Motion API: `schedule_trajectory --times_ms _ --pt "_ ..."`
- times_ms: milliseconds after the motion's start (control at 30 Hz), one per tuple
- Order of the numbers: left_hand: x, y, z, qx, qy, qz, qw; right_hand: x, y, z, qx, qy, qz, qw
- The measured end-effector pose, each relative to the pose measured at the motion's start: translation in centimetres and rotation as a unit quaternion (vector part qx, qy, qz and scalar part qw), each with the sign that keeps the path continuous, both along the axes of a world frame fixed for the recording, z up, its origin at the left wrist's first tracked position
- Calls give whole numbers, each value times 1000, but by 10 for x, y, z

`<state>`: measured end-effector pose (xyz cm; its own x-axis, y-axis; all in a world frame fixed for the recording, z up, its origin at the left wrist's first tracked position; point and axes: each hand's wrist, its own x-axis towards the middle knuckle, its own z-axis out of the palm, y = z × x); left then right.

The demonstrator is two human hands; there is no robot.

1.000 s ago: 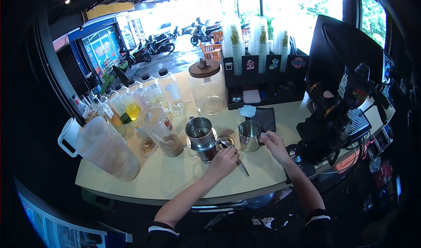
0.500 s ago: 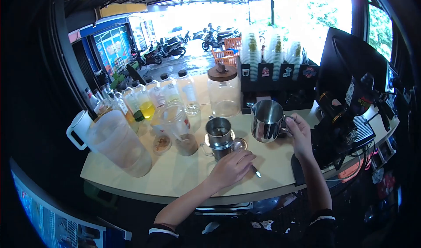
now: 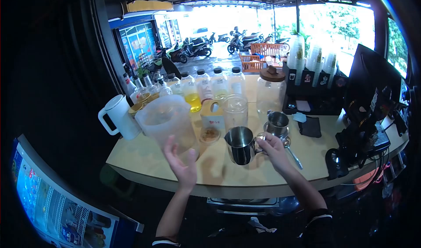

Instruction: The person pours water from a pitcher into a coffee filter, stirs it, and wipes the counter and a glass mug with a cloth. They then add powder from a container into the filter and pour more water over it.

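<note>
My right hand (image 3: 273, 150) grips the handle of a steel milk pitcher (image 3: 240, 153), held upright over the front of the counter. My left hand (image 3: 182, 165) is raised with fingers spread, overlapping the lower front of a large frosted plastic jug (image 3: 163, 120). Just right of the milk pitcher stands a metal drip coffee filter (image 3: 278, 124), with a spoon (image 3: 295, 157) lying in front of it. Behind the milk pitcher is a clear plastic container (image 3: 235, 112). A small round dish with brown contents (image 3: 209, 135) lies between the jug and the milk pitcher.
A white jug (image 3: 119, 118) stands at the counter's left end. Bottles, one holding yellow liquid (image 3: 193, 99), line the back. A wooden-lidded glass jar (image 3: 270, 94), a dark cloth (image 3: 310, 127) and a black cup rack (image 3: 313, 79) are to the right, beside a coffee machine (image 3: 364, 138).
My left hand has left the drip filter and moved left to the frosted jug, opening. My right hand has carried the milk pitcher left, past the filter. The view has turned left.
</note>
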<state>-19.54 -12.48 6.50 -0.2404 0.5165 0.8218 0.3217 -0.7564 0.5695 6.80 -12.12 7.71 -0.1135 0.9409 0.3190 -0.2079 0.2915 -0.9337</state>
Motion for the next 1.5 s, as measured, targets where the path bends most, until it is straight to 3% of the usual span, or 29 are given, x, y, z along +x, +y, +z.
schedule_trajectory --times_ms 100,233,400,467,533,633,700,767,933,1100,1500 --pt "-44 5 -3 -19 -83 68 994 -27 11 -37 2 -12 6 1000" --pt "-82 28 -13 -143 -113 30 983 -45 13 -74 -48 -29 -17 998" --pt "-119 91 -1 -177 -252 -133 942 -60 14 -94 -74 -4 -53 996" --pt "-118 91 29 -169 -280 -170 930 -67 13 -100 -80 2 -72 994" --pt "-124 105 38 -161 -307 -210 914 -68 16 -110 -25 -54 -82 995" --pt "-146 132 35 -167 -285 -217 919 -63 18 -117 -15 -140 -125 982" --pt "-150 134 38 -189 -267 -209 921 -70 17 -119 30 -95 -154 983" --pt "-156 132 38 -197 -251 -214 923 -70 13 -110 -15 -25 -90 995" --pt "-147 119 65 -199 -182 -219 938 -57 9 -109 -18 -30 -67 997" --pt "-125 106 85 -200 -18 -220 955 -41 8 -110 -22 -31 -87 995" --pt "-56 95 85 -171 64 -259 949 -23 5 -104 -33 -13 -116 993"
